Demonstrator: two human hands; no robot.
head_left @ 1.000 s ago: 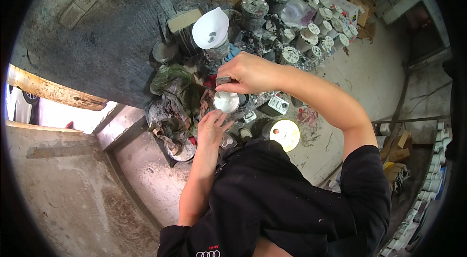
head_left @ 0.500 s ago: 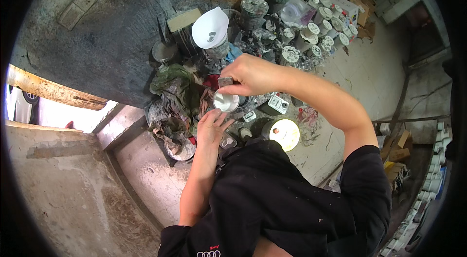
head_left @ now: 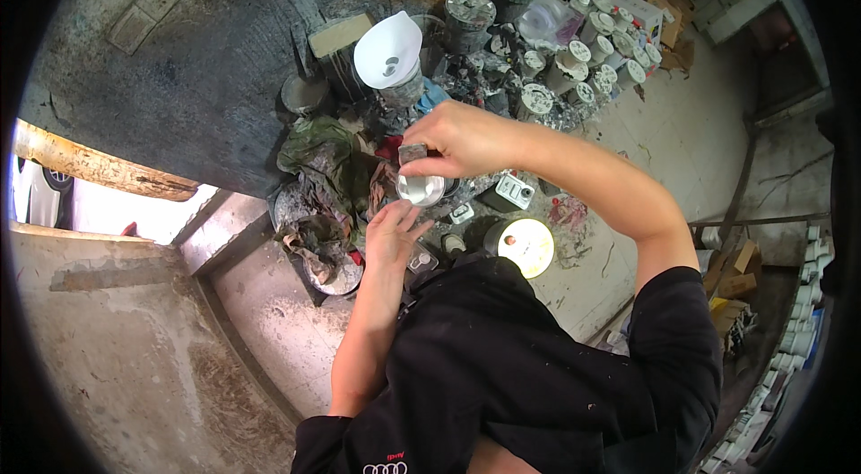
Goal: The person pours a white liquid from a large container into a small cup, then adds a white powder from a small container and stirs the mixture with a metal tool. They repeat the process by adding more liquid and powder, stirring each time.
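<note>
So, using the white funnel (head_left: 387, 48) as the anchor: the crumpled green rag (head_left: 314, 148) sits left of it and nearer the person, probably soft and floppy, so grab it anywhere. Straight out on the funnel's near side is the left hand (head_left: 387, 230), fingers loosely spread, right up by the cup; can't tell if the fingertips actually touch. Next, between funnel and person and a touch right, the right hand (head_left: 459, 140) is pinching a flat grey stick (head_left: 413, 152) by its top end. Looks stiff and light to me, and that end is the sane place to hold it. The white cup (head_left: 421, 191) is just below that, near side of the funnel and slightly right, with white stuff inside. My guess is thin, light plastic: squeeze hard and it'll buckle, and wet smears could make it slick, so wrap your fingers low around the side, not the rim. Farther right of the funnel, on the near side, there's a small white-topped box (head_left: 514, 191).
</note>
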